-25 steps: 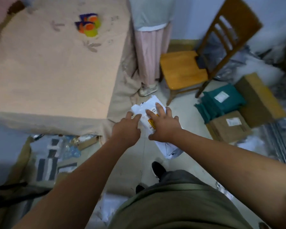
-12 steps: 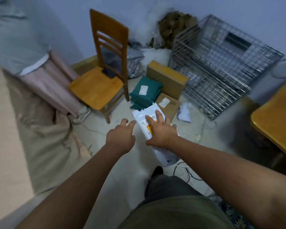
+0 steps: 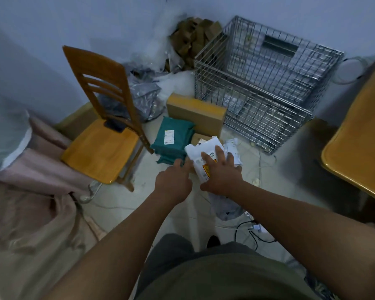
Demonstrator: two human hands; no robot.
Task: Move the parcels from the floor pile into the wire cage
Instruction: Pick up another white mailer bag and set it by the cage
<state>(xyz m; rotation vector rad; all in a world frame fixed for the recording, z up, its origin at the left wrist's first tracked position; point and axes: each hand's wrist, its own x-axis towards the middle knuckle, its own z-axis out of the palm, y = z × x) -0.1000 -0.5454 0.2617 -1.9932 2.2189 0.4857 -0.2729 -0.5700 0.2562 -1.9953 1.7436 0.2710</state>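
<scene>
Carries a white parcel (image 3: 200, 151) near the middle of the view, over the floor pile and well short of the wire cage (image 3: 266, 87). Lays the right hand (image 3: 222, 176) palm-down across the top, fingers splayed and nearly straight rather than curled round it. Cannot tell whether the thumb hooks beneath. Lets the lower end of the parcel sag out below the wrist, at 6 o'clock. Stretches the left hand (image 3: 173, 185) in from 8 o'clock, fingers extended and relaxed, tips at the parcel's left edge. Too blurred there to tell touching from just short.

Clock directions below taken from the white parcel.

Directly behind it and partly covered in view: a small brown box (image 3: 197, 138). At 10 o'clock, flat on the floor: a stack of green parcels (image 3: 173, 139) with a white label on top. At 12 o'clock: a long brown carton (image 3: 195, 113), just beside the wire cage's near corner. At 3 o'clock, close by: a crumpled white bag (image 3: 233, 146).

Further out at 1 o'clock: the wire cage, against the wall. At 9 o'clock: a wooden chair (image 3: 102, 152), with a dark phone (image 3: 115, 126) at the back of its seat. At 11 o'clock, between chair and carton: grey plastic bags (image 3: 145, 98). At 12 o'clock, in the corner: cardboard scraps (image 3: 193, 37). At 3 o'clock, by the right edge: a yellow-edged table (image 3: 359, 152). At 5 o'clock, on the floor: black cables (image 3: 250, 229).
</scene>
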